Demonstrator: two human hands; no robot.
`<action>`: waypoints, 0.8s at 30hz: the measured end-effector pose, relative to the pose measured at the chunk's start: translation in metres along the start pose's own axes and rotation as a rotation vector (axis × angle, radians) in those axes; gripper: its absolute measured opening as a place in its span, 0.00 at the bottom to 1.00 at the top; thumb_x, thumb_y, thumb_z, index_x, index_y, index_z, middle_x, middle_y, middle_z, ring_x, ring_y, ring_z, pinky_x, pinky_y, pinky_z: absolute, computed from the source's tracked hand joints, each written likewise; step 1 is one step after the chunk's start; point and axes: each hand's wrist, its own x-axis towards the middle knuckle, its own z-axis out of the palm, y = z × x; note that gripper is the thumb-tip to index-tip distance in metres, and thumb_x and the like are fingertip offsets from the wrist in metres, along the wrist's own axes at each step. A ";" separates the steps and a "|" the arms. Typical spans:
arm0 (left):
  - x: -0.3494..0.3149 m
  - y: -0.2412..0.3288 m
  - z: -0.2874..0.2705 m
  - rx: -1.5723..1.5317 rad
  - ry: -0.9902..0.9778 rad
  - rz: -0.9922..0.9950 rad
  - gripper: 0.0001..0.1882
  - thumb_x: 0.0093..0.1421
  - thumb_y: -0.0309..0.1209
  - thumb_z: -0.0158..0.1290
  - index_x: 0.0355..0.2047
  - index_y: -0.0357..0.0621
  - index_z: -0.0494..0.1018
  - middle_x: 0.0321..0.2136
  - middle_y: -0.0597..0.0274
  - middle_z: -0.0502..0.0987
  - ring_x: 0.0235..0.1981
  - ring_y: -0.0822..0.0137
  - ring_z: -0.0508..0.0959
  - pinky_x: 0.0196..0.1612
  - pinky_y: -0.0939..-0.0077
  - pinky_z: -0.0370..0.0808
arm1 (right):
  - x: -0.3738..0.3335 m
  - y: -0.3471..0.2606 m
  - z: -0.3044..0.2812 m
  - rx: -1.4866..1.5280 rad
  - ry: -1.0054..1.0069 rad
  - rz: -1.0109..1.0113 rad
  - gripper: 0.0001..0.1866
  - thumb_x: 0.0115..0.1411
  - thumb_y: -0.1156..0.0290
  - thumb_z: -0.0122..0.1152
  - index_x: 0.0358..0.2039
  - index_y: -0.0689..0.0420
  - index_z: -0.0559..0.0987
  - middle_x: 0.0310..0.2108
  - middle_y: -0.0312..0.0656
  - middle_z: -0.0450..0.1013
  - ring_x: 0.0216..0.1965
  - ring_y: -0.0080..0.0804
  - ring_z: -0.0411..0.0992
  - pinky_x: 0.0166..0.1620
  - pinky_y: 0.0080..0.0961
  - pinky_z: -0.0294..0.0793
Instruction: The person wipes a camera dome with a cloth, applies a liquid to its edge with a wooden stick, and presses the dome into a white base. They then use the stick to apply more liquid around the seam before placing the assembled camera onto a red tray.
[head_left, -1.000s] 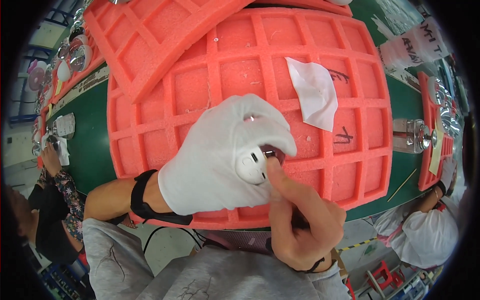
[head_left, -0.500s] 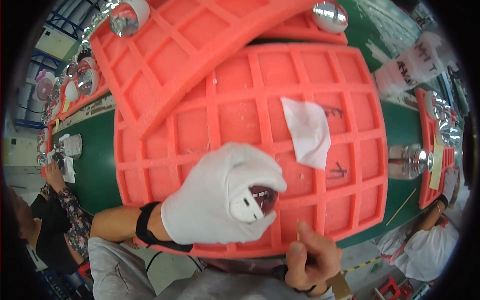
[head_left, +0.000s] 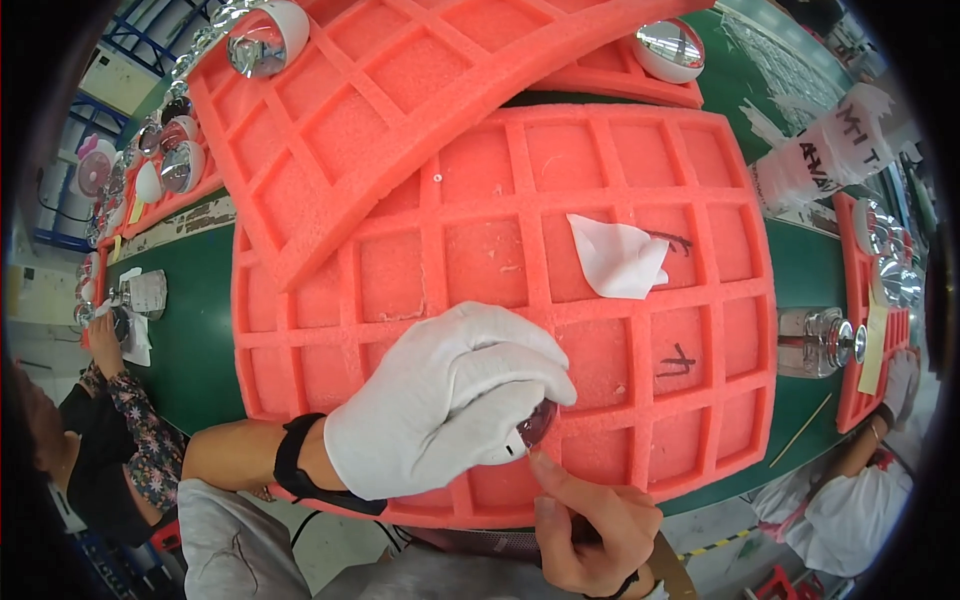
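My left hand (head_left: 440, 405), in a white glove, is closed around a small round shiny lamp reflector (head_left: 535, 424) with a white body, held over the near part of a large orange foam tray (head_left: 640, 180) with square cells. My bare right hand (head_left: 590, 520) is just below it, its forefinger touching the lower edge of the reflector. A crumpled white tissue (head_left: 618, 258) lies in a cell farther back on the tray.
A second orange foam tray (head_left: 380, 110) leans across the far left. Shiny reflectors (head_left: 668, 48) sit at the back and along the left. A chrome part (head_left: 825, 342) lies on the green table (head_left: 195, 330) at right. Other people sit at left and lower right.
My right hand dropped away from the reflector half a second ago and has come back up, its forefinger now touching it. My gloved left hand has kept its hold.
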 end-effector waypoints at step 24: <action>0.007 -0.007 0.009 0.255 0.024 0.251 0.21 0.38 0.26 0.69 0.37 0.51 0.80 0.43 0.59 0.76 0.41 0.56 0.78 0.39 0.65 0.76 | 0.008 -0.011 0.005 -0.109 0.104 0.023 0.15 0.50 0.91 0.58 0.37 0.67 0.85 0.17 0.40 0.78 0.11 0.13 0.62 0.17 0.16 0.58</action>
